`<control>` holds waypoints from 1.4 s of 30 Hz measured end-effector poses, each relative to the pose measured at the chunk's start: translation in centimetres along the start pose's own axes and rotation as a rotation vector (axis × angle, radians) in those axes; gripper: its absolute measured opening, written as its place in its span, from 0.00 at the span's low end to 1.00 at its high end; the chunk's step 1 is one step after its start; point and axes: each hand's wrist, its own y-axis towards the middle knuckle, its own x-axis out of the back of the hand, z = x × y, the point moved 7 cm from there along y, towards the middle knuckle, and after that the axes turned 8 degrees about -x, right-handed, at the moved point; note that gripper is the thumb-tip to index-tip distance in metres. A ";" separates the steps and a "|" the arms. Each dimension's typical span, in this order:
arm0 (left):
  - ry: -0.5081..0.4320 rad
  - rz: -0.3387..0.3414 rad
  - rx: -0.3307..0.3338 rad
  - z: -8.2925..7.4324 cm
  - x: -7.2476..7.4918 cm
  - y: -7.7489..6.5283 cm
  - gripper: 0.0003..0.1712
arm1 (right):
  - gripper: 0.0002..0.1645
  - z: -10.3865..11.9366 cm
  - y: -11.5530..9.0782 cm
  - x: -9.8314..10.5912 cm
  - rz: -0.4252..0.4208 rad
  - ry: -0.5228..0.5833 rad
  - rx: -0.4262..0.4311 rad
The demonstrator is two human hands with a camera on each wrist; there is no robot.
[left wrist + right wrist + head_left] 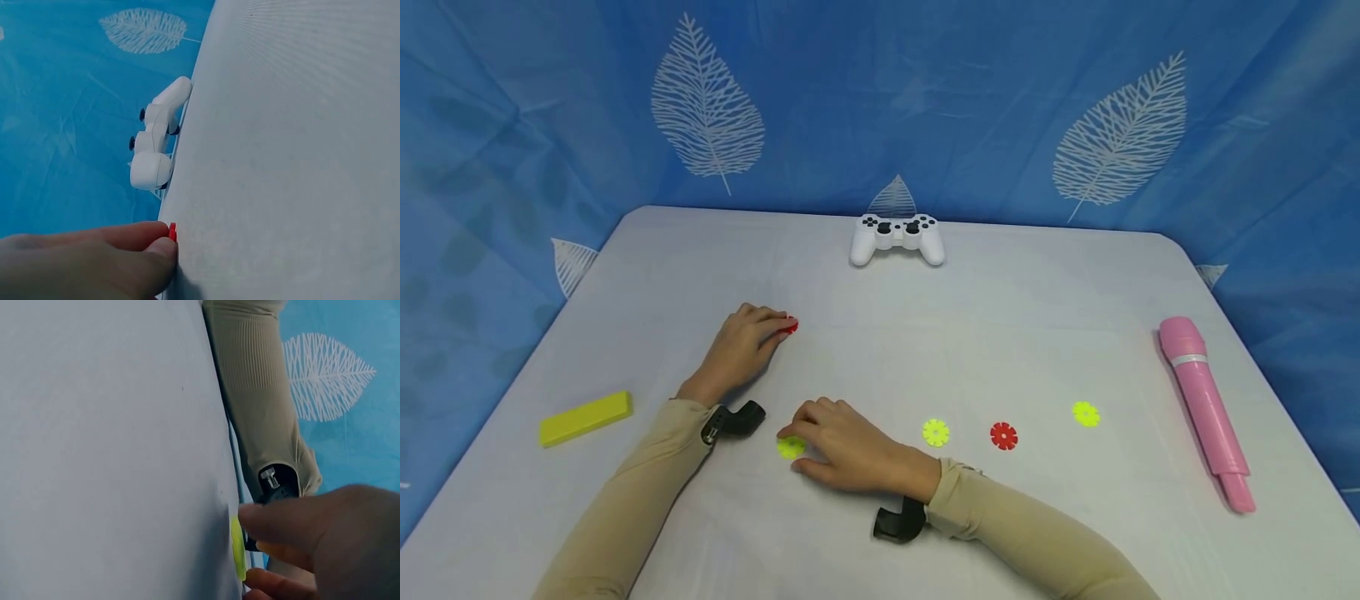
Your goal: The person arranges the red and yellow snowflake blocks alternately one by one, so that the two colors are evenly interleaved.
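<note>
My left hand (741,348) pinches a red notched plastic disc (792,325) between thumb and fingertips, left of the table's middle. In the left wrist view the disc (173,232) stands edge-on between the fingertips. Nearer the front, my right hand (857,450) spans a yellow-green notched disc (791,448), thumb and fingers at its opposite edges. The right wrist view shows this disc (238,549) edge-on, close against the table. To the right of that hand lie another yellow-green disc (936,432), a red disc (1003,435) and a further yellow-green disc (1086,414).
A white game controller (897,239) sits at the back edge of the white table (1037,333). On the left lies a yellow block (586,418); a pink microphone-shaped object (1206,412) lies along the right side. Blue leaf-patterned cloth (910,100) surrounds the table.
</note>
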 end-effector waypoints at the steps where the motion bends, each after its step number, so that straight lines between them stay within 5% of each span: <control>1: 0.006 -0.002 -0.005 -0.1 0.0 0.0 0.14 | 0.20 0.0 0.0 0.0 -0.007 -0.006 0.000; 13: 0.042 -0.005 -0.023 -0.2 -0.1 0.0 0.15 | 0.20 -0.3 0.1 -0.5 -0.085 -0.021 -0.069; 29: 0.059 0.035 0.015 -0.1 -0.4 -0.1 0.16 | 0.19 -1.1 0.2 -1.0 -0.033 0.181 -0.206; 42: 0.051 0.015 0.000 -0.3 -0.3 -0.1 0.16 | 0.16 -0.7 0.3 -1.1 0.031 0.364 -0.121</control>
